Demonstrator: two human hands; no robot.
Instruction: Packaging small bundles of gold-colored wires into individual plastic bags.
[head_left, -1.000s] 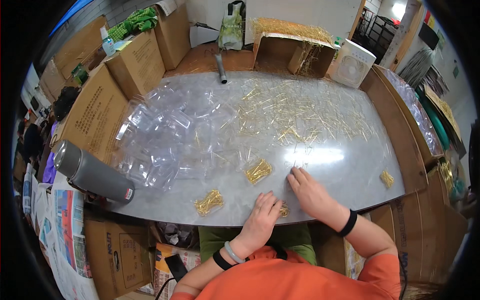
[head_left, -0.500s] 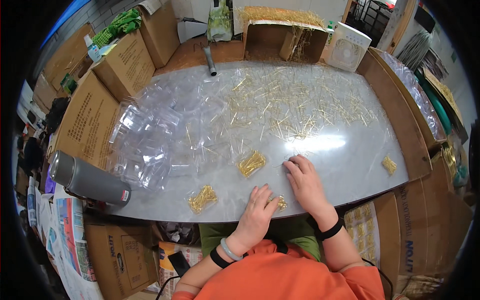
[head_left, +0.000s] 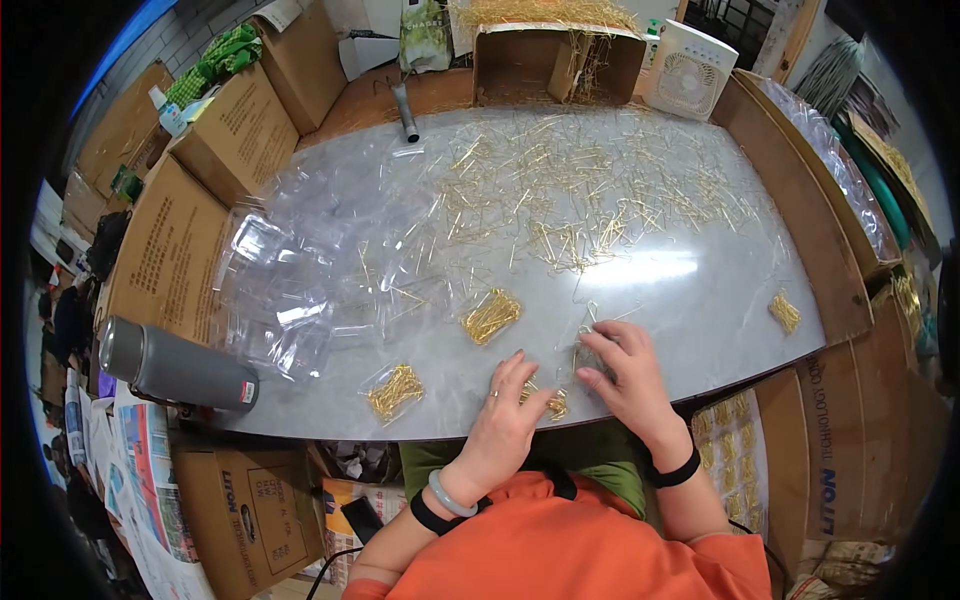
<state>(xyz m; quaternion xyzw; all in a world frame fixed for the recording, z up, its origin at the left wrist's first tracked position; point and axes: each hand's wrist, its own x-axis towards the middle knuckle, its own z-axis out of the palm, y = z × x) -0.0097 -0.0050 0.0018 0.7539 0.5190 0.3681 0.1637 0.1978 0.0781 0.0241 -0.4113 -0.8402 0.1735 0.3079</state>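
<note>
My left hand (head_left: 512,405) rests at the table's near edge, its fingers and thumb curled round a small bundle of gold wire pins (head_left: 557,404), partly hidden under it. To its right, my right hand (head_left: 628,372) is low over the tabletop, thumb and fingers apart. A few loose thin wire pins (head_left: 588,318) lie at its fingertips; whether it touches them is hard to tell. A clear plastic box filled with gold pins (head_left: 491,317) lies just beyond my left hand. Another filled clear box (head_left: 396,392) sits to the left.
Many loose gold pins (head_left: 600,205) are strewn across the grey table (head_left: 700,340). Clear plastic boxes (head_left: 290,300) heap at the left, near a grey flask (head_left: 180,365). A small pin bundle (head_left: 784,312) lies far right. Cardboard (head_left: 800,190) walls the right side; a white fan (head_left: 690,78) stands behind.
My right hand has shifted slightly right and nearer, its fingers lifting and curling, with loose pins now showing at its fingertips. My left hand stays at the bundle. The view has tilted slightly.
</note>
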